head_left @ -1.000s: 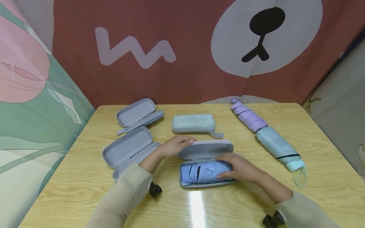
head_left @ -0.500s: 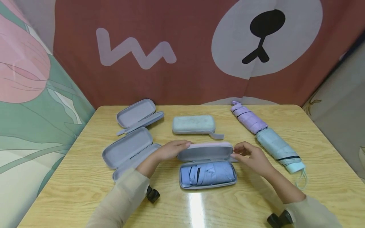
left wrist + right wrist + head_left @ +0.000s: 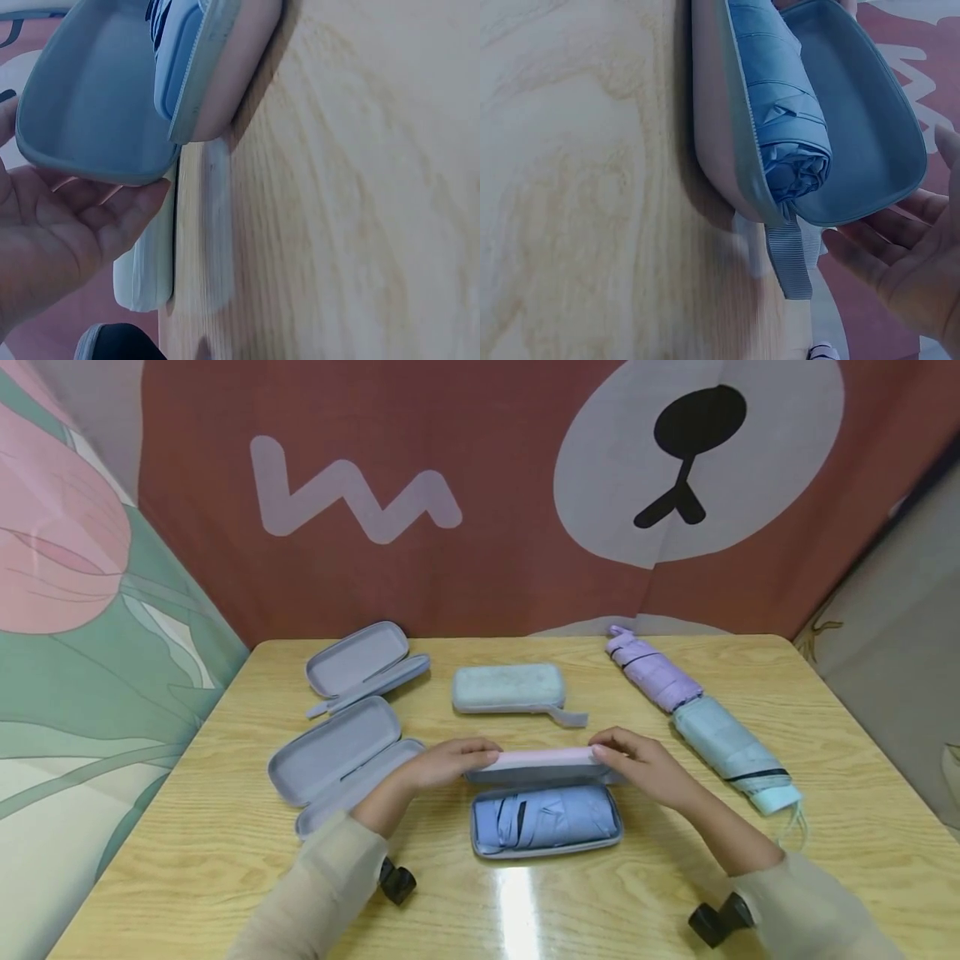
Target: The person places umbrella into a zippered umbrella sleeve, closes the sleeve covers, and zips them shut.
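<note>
A zippered umbrella case (image 3: 551, 853) with a grey lining and pink outside stands open near the middle of the table. Inside lies a rolled blue folding umbrella (image 3: 555, 816) with a black strap. Its lid (image 3: 547, 758) is tilted partway over the base. My left hand (image 3: 442, 764) holds the lid's left end, thumb on the near side and fingers curled behind, as the left wrist view shows. At the right end, my right hand (image 3: 637, 764) grips the lid between thumb and fingers. A ribbed grey strap (image 3: 790, 262) hangs from the case's end in the right wrist view.
Two open grey cases (image 3: 337, 752) lie at the left, one behind the other. Behind the lid sits a closed pale-green case (image 3: 508, 687). A lilac umbrella (image 3: 655, 674) and a mint umbrella (image 3: 731, 747) lie end to end at the right.
My right hand has left the blue umbrella and moved up to the lid's right end. Both hands have tipped the lid forward, so its pink outside now shows more.
</note>
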`<act>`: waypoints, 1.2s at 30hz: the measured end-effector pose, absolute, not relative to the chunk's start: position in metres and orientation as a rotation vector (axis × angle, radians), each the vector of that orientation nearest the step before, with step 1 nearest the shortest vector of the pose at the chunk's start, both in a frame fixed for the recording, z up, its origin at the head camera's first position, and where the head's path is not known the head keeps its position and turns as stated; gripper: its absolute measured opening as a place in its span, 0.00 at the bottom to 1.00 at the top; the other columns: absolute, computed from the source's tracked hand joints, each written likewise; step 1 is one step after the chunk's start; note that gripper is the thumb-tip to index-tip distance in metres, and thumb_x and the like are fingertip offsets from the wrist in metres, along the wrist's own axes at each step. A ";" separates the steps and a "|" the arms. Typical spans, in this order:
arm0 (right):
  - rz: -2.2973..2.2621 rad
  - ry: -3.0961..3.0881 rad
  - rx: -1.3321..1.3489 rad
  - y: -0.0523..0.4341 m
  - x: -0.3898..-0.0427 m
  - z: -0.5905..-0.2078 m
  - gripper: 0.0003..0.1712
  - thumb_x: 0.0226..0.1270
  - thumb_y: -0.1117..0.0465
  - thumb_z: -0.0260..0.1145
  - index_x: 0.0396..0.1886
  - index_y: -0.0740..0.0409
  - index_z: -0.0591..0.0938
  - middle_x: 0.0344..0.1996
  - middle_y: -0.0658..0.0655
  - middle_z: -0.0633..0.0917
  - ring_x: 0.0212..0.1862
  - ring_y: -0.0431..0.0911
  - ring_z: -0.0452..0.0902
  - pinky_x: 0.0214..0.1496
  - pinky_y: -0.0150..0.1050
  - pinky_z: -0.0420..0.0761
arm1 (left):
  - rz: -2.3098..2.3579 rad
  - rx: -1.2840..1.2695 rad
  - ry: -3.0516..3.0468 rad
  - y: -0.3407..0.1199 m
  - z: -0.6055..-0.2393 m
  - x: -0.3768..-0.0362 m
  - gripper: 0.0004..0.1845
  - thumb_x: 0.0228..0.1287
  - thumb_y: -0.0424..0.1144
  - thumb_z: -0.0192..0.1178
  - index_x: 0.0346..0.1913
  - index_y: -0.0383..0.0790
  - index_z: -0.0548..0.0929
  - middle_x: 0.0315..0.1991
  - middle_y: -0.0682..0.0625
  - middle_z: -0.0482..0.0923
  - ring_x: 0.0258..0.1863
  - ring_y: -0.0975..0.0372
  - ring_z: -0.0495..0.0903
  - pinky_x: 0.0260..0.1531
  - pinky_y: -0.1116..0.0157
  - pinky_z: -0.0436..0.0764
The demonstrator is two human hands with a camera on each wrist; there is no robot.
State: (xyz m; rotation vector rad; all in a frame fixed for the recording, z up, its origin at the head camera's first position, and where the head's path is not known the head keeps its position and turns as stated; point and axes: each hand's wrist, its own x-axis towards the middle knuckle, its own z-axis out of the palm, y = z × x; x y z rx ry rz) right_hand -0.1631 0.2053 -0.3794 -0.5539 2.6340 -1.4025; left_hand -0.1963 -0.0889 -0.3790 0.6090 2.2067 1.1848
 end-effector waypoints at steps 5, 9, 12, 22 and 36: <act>-1.352 2.579 -0.588 0.204 -0.165 -0.378 0.13 0.64 0.55 0.53 0.40 0.58 0.77 0.36 0.52 0.78 0.42 0.47 0.71 0.40 0.42 0.72 | 1.163 0.648 2.147 -0.092 -0.381 -0.195 0.24 0.62 0.52 0.45 0.57 0.42 0.69 0.54 0.49 0.67 0.54 0.58 0.64 0.49 0.58 0.65; -1.316 2.533 -0.647 0.203 -0.166 -0.377 0.12 0.63 0.55 0.54 0.39 0.57 0.77 0.36 0.52 0.77 0.41 0.46 0.71 0.40 0.40 0.72 | 1.159 0.693 2.099 -0.094 -0.379 -0.194 0.23 0.63 0.50 0.45 0.57 0.42 0.68 0.55 0.50 0.66 0.54 0.59 0.63 0.49 0.60 0.65; -1.309 2.478 -0.683 0.203 -0.166 -0.377 0.12 0.63 0.56 0.54 0.40 0.58 0.76 0.37 0.53 0.77 0.42 0.47 0.70 0.42 0.42 0.72 | 1.170 0.736 2.064 -0.095 -0.378 -0.195 0.22 0.63 0.46 0.46 0.57 0.40 0.69 0.54 0.50 0.67 0.53 0.60 0.64 0.49 0.62 0.65; -1.131 2.433 -0.771 0.203 -0.166 -0.381 0.21 0.58 0.51 0.59 0.47 0.58 0.73 0.45 0.54 0.75 0.49 0.49 0.68 0.49 0.47 0.67 | 1.112 0.818 2.007 -0.098 -0.378 -0.196 0.24 0.57 0.45 0.55 0.57 0.40 0.69 0.53 0.51 0.68 0.53 0.63 0.65 0.50 0.64 0.64; -0.769 2.593 -1.028 0.191 -0.152 -0.378 0.36 0.48 0.43 0.65 0.52 0.61 0.73 0.50 0.57 0.72 0.54 0.53 0.64 0.54 0.50 0.63 | 1.155 0.844 2.100 -0.088 -0.389 -0.203 0.16 0.64 0.37 0.47 0.52 0.32 0.72 0.44 0.48 0.76 0.45 0.63 0.71 0.44 0.69 0.69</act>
